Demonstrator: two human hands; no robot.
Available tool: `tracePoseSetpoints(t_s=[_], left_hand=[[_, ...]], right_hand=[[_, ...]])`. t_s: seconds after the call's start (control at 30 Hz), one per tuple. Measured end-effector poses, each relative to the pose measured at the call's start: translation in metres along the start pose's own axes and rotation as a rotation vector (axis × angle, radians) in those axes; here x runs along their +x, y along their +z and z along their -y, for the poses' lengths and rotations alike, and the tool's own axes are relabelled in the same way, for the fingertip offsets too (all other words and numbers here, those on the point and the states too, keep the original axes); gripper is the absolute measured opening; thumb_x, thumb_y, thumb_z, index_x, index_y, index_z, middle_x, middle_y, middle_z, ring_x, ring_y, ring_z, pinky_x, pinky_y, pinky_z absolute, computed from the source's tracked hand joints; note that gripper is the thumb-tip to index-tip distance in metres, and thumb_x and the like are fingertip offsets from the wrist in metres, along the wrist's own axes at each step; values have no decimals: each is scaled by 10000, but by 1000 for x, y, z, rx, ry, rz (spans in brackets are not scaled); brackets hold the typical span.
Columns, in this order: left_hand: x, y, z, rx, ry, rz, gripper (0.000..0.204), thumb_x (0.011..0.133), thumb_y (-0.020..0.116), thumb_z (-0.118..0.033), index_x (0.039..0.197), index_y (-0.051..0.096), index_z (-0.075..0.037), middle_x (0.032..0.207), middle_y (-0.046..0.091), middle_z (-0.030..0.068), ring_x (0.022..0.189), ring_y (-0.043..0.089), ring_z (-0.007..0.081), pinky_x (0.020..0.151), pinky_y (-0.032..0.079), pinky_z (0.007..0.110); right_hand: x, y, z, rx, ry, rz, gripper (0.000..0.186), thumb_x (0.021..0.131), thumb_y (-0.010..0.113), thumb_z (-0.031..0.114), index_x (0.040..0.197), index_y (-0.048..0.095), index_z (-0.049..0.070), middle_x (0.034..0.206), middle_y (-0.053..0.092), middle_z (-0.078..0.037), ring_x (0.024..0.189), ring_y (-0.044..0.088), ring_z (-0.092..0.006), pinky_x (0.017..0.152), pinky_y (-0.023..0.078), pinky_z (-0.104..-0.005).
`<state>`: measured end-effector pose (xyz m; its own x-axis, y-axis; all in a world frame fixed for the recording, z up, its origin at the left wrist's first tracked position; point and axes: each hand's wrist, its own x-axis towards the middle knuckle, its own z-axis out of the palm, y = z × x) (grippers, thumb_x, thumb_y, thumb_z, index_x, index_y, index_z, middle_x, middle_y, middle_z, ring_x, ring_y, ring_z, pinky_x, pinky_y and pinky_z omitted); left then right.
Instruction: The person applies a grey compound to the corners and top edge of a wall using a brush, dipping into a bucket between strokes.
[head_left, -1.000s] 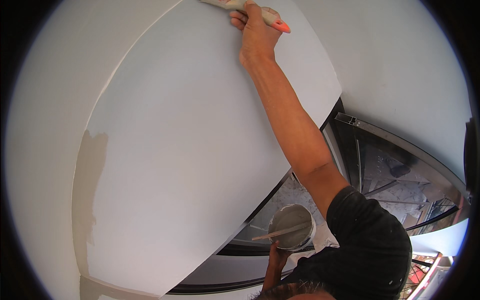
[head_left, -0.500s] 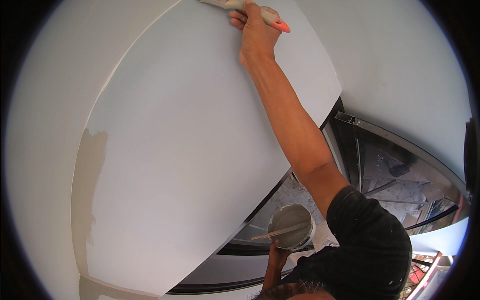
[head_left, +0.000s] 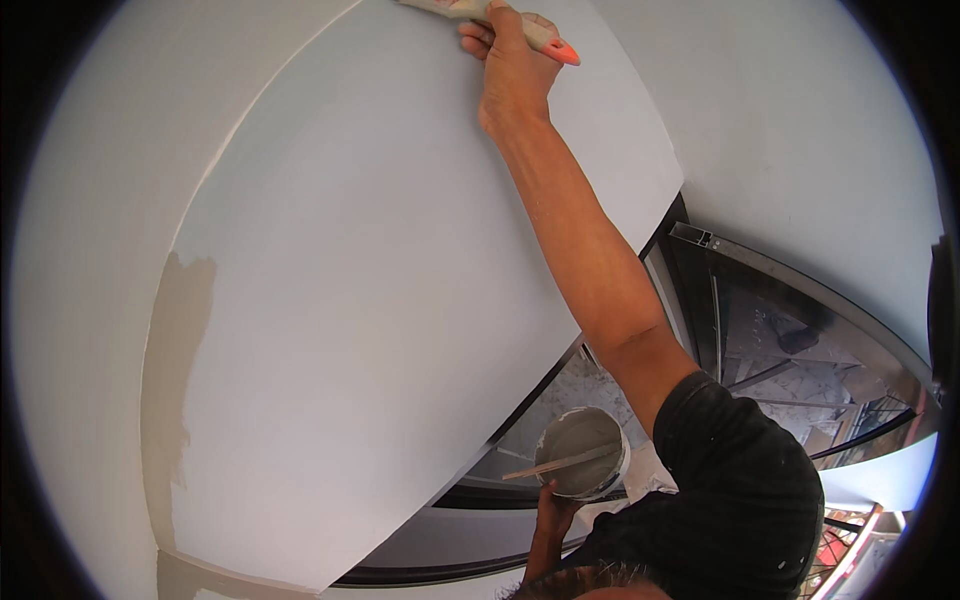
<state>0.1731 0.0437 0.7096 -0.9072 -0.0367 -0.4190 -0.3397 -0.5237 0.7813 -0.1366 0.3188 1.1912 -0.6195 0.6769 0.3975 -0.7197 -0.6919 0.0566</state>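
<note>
Grey-beige coating (head_left: 178, 330) runs ragged down the left edge of the pale wall (head_left: 350, 300), and from where I stand the trouble I'd watch for is drips. High up, the right hand (head_left: 518, 65) has its fingers closed round a brush (head_left: 541, 40) with an orange-tipped handle; the bristle end meets the top of my view, so I can't tell whether it touches the wall. With the arm stretched that far, I'd expect less control: a wobble could smear past the corner line, or a loaded brush could dribble down the forearm.

Lower down, the left hand (head_left: 556, 508) has its fingers against the side of a white bucket (head_left: 626, 465), though I can't tell how firmly it grips. Grey mix (head_left: 575, 440) sits inside, with a stick (head_left: 562, 463) poking out over the rim. A knock on that end might flick mix about, and a lopsided hold could tip the bucket toward the dark frame nearby (head_left: 520, 412).
</note>
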Motion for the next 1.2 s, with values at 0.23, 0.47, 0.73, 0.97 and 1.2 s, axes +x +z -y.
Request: tracePoseSetpoints(t_s=[0.23, 0.47, 0.73, 0.97, 1.2], left_hand=[[1, -3, 0, 13, -2, -18, 809, 846, 619, -447, 1472, 314, -36, 1455, 424, 179, 1301, 473, 360, 994, 455, 535], [-2, 0, 0, 11, 3, -23, 816, 846, 620, -438, 1476, 299, -30, 1461, 410, 186, 1310, 459, 371, 1010, 442, 547], [-2, -2, 0, 2, -5, -20, 816, 846, 621, -428, 1478, 294, -29, 1462, 406, 188, 1319, 447, 375, 1020, 430, 555], [-3, 0, -1, -2, -9, -9, 808, 845, 621, -441, 1479, 313, -47, 1472, 409, 172, 1322, 448, 363, 1021, 426, 549], [-2, -2, 0, 2, -21, -45, 808, 839, 624, -438, 1480, 315, -56, 1478, 403, 160, 1324, 445, 358, 1019, 420, 554]], right_hand=[[-3, 1, 0, 0, 1, 2, 216, 949, 616, 137, 1056, 541, -36, 952, 650, -125, 819, 650, -159, 730, 567, -284], [-4, 4, 2, -14, 17, -18, 208, 950, 607, 132, 1046, 536, -38, 946, 649, -129, 817, 649, -161, 733, 568, -287], [-5, 2, 0, -27, 12, 9, 187, 952, 605, 134, 1027, 540, -24, 930, 643, -117, 795, 635, -151, 725, 562, -285], [-7, 2, 0, -31, 25, -3, 172, 952, 604, 135, 1005, 539, -15, 898, 632, -102, 770, 621, -143, 711, 557, -279], [-11, 3, 2, -32, 25, 30, 138, 953, 606, 127, 959, 554, -1, 876, 633, -98, 758, 619, -139, 704, 553, -278]])
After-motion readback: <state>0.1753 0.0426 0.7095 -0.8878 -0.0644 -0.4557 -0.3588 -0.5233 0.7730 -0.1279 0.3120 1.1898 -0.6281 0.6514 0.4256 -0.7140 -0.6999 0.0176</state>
